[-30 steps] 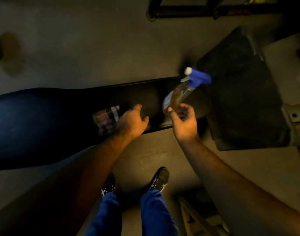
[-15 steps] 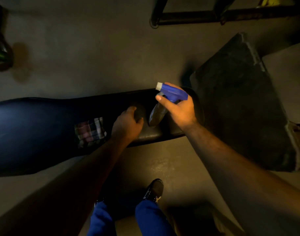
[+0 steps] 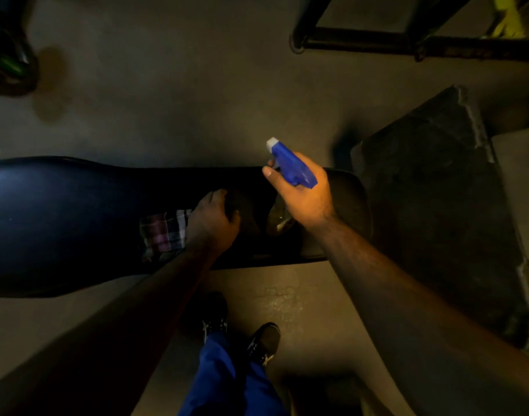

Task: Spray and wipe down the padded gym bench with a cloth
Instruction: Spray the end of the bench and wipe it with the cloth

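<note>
A long black padded bench (image 3: 62, 217) runs from the left edge to the middle right. My right hand (image 3: 308, 196) grips a spray bottle (image 3: 290, 166) with a blue trigger head and white nozzle, held above the bench's right end; its amber body (image 3: 279, 219) shows under the hand. The nozzle points up and to the left. My left hand (image 3: 212, 220) rests palm down on the bench, fingers curled. A plaid cloth (image 3: 162, 235) lies on the pad partly under that hand and wrist.
A dark rubber floor mat (image 3: 437, 205) lies right of the bench. A black metal frame (image 3: 377, 43) crosses the top right. A dark object (image 3: 8, 64) sits at the top left. My shoes (image 3: 263, 340) stand on the concrete floor below the bench.
My right hand caught hold of the spray bottle by its trigger head and turned it upright, nozzle now toward the left. My left hand stayed on the bench by the cloth.
</note>
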Available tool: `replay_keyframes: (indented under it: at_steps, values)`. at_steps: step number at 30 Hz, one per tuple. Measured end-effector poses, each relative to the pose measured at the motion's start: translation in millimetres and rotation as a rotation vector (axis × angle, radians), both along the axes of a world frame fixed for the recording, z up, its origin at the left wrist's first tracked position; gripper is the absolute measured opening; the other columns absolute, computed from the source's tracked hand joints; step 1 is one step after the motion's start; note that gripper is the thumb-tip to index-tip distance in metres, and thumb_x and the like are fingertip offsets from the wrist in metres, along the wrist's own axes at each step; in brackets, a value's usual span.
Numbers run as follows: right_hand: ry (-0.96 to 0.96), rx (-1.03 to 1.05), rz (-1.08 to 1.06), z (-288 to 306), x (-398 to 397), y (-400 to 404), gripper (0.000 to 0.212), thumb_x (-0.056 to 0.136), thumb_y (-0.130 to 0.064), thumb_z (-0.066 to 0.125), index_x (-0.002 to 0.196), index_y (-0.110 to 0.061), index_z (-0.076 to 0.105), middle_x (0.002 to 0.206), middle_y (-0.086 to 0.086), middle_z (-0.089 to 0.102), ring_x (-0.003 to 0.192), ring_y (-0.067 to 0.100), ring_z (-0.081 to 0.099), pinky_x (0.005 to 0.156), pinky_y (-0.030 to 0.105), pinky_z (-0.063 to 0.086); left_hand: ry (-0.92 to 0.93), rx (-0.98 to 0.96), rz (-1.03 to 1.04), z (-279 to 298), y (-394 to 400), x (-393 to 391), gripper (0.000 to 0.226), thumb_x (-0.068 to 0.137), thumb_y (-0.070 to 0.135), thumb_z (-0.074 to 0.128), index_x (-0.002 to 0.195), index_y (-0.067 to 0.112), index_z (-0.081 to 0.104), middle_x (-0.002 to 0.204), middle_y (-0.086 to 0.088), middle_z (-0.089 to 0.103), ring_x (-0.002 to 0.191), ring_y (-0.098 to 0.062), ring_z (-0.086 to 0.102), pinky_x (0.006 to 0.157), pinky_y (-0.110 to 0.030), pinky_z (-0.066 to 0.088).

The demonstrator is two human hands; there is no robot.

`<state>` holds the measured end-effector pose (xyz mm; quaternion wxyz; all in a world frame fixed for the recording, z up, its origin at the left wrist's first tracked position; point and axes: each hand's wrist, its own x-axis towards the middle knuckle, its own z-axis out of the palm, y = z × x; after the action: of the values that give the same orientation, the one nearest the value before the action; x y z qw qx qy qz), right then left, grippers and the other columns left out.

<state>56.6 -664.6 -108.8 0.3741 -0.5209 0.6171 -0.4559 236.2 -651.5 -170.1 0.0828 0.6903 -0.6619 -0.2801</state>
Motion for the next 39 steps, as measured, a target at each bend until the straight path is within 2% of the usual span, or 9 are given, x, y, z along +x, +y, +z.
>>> replay_keyframes:
  at_steps: [2, 5, 10, 13, 19, 26, 29, 35, 39]
  values:
    - [0.041, 0.053, 0.005, -2, 13, -7, 0.014, 0.084, -0.023, 0.08, 0.083, -0.024, 0.065, 0.073, -0.012, 0.065, 0.071, 0.007, 0.063, 0.074, 0.034, 0.055, -0.071, -0.015, -0.043, -14, -6, 14, 0.055, 0.084, 0.039, 0.055, 0.128, 0.007, 0.054, 0.13, -0.016, 0.057, 0.118, -0.037, 0.055, 0.091, -0.049, 0.048]
    - [0.212, 0.124, 0.02, -6, 33, -23, 0.026, 0.084, -0.038, 0.079, 0.076, -0.02, 0.062, 0.066, -0.008, 0.063, 0.064, 0.006, 0.059, 0.066, 0.026, 0.048, -0.128, -0.013, -0.111, -41, -13, 29, 0.057, 0.084, 0.037, 0.06, 0.129, 0.003, 0.053, 0.139, -0.023, 0.05, 0.13, -0.041, 0.046, 0.103, -0.053, 0.042]
    - [0.34, 0.428, 0.167, -38, 53, -33, 0.027, 0.086, -0.051, 0.07, 0.088, -0.025, 0.065, 0.079, -0.005, 0.068, 0.075, 0.013, 0.065, 0.074, 0.038, 0.057, -0.167, 0.019, -0.191, -73, -20, 41, 0.071, 0.095, 0.044, 0.05, 0.149, 0.003, 0.03, 0.157, -0.02, 0.026, 0.147, -0.034, 0.022, 0.118, -0.045, 0.02]
    - [0.363, 0.553, 0.136, -58, 57, -30, 0.026, 0.086, -0.052, 0.069, 0.088, -0.027, 0.062, 0.082, -0.005, 0.067, 0.078, 0.015, 0.065, 0.074, 0.036, 0.056, -0.212, 0.004, -0.237, -89, -10, 44, 0.073, 0.098, 0.049, 0.039, 0.153, 0.005, 0.02, 0.162, -0.016, 0.012, 0.15, -0.029, 0.009, 0.121, -0.041, 0.009]
    - [0.421, 0.687, 0.139, -81, 72, -36, 0.022, 0.093, -0.049, 0.064, 0.099, -0.028, 0.06, 0.085, -0.007, 0.061, 0.08, 0.013, 0.061, 0.073, 0.032, 0.053, -0.287, -0.084, -0.264, -104, -2, 42, 0.073, 0.1, 0.052, 0.027, 0.153, 0.002, 0.015, 0.161, -0.02, 0.01, 0.15, -0.031, 0.006, 0.122, -0.044, 0.009]
    - [0.493, 0.758, 0.067, -92, 75, -35, 0.035, 0.093, -0.055, 0.06, 0.108, -0.023, 0.063, 0.089, -0.001, 0.066, 0.079, 0.014, 0.064, 0.074, 0.036, 0.058, -0.32, -0.092, -0.284, -107, -2, 42, 0.074, 0.101, 0.053, 0.021, 0.153, 0.002, 0.009, 0.161, -0.02, 0.004, 0.15, -0.031, 0.0, 0.122, -0.044, 0.007]
    - [0.488, 0.793, 0.053, -88, 68, -30, 0.031, 0.093, -0.055, 0.06, 0.101, -0.025, 0.06, 0.089, -0.001, 0.066, 0.08, 0.015, 0.065, 0.075, 0.037, 0.058, -0.327, -0.106, -0.286, -105, -1, 41, 0.073, 0.102, 0.051, 0.022, 0.153, 0.0, 0.013, 0.161, -0.022, 0.008, 0.15, -0.033, 0.004, 0.122, -0.045, 0.007]
    - [0.35, 0.815, 0.033, -87, 36, -5, 0.037, 0.092, -0.049, 0.065, 0.118, -0.024, 0.061, 0.1, -0.001, 0.067, 0.09, 0.016, 0.066, 0.082, 0.041, 0.058, -0.208, -0.169, -0.371, -106, 1, 12, 0.064, 0.1, 0.039, 0.02, 0.15, 0.0, 0.024, 0.157, -0.024, 0.024, 0.147, -0.034, 0.019, 0.12, -0.045, 0.013]
    - [0.36, 0.794, -0.109, -83, 3, -1, 0.038, 0.092, -0.051, 0.064, 0.114, -0.021, 0.062, 0.097, 0.001, 0.068, 0.085, 0.016, 0.066, 0.075, 0.036, 0.058, -0.163, -0.151, -0.374, -104, 2, -28, 0.064, 0.099, 0.04, 0.022, 0.149, 0.001, 0.028, 0.156, -0.023, 0.027, 0.147, -0.033, 0.021, 0.121, -0.044, 0.015]
